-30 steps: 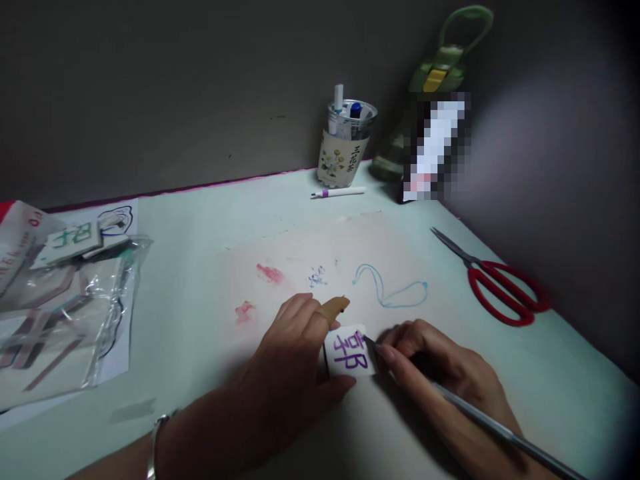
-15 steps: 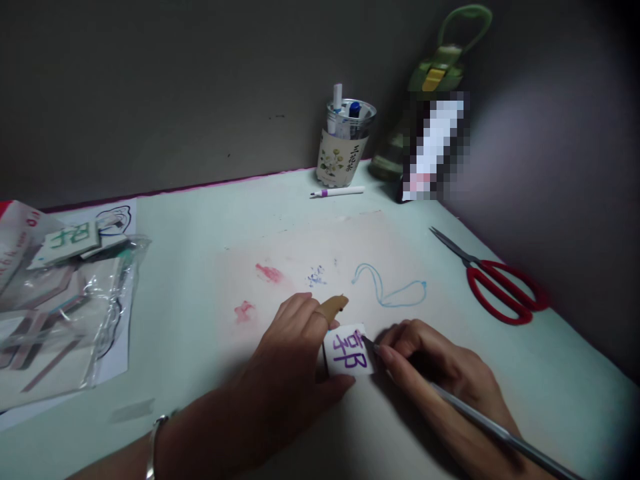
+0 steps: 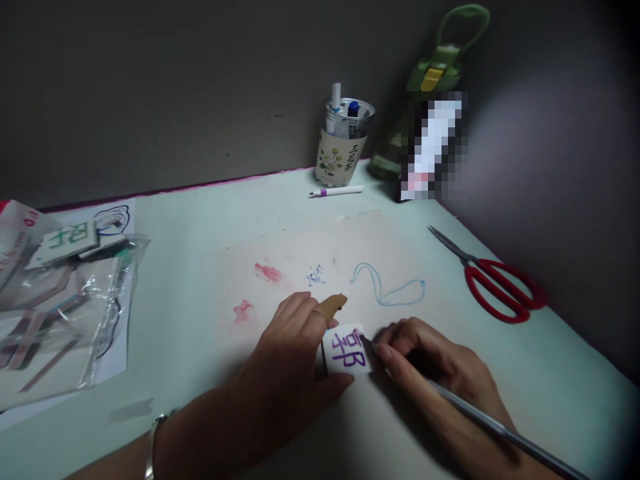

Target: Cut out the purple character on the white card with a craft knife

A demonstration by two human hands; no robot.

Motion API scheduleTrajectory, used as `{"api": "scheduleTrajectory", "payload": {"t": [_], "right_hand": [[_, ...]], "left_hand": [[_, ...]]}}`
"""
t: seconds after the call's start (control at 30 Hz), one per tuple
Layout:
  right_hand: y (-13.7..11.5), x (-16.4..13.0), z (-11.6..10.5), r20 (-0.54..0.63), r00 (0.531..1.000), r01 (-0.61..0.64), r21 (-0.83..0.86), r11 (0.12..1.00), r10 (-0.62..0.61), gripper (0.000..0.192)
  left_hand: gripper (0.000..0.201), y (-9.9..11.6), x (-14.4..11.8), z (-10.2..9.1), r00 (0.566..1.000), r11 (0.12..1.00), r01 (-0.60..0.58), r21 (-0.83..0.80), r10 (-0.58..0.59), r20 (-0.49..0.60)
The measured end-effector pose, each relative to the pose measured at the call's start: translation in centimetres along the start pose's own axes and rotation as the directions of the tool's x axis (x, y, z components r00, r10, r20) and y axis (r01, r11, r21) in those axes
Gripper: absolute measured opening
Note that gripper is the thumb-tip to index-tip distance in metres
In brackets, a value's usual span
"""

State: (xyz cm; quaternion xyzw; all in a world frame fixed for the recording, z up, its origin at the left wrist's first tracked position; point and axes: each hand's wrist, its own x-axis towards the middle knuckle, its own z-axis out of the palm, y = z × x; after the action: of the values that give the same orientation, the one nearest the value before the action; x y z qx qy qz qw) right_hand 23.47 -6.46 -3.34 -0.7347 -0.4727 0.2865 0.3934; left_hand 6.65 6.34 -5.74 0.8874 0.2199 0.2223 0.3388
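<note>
My left hand (image 3: 287, 363) pinches a small white block (image 3: 347, 349) marked with purple characters, steadying it on a stained sheet of paper (image 3: 325, 267); one finger wears a tan bandage. My right hand (image 3: 433, 373) grips a thin grey metal carving tool (image 3: 493, 430) like a pen. Its tip touches the block's right edge.
Red-handled scissors (image 3: 493, 280) lie at the right. A cup of pens (image 3: 345, 143) and a loose white pen (image 3: 336, 192) stand at the back, beside a green bottle (image 3: 435, 73). A clear plastic bag with cards and papers (image 3: 60, 293) lies at the left.
</note>
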Motion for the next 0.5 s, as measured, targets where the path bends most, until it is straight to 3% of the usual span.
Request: {"api": "scheduleTrajectory", "payload": {"t": [0.5], "right_hand": [[-0.24, 0.22, 0.09, 0.021, 0.999, -0.03, 0.073, 0.997, 0.028, 0.029]], "left_hand": [[0.075, 0.09, -0.13, 0.03, 1.0, 1.0, 0.007, 0.01, -0.007, 0.018]]}}
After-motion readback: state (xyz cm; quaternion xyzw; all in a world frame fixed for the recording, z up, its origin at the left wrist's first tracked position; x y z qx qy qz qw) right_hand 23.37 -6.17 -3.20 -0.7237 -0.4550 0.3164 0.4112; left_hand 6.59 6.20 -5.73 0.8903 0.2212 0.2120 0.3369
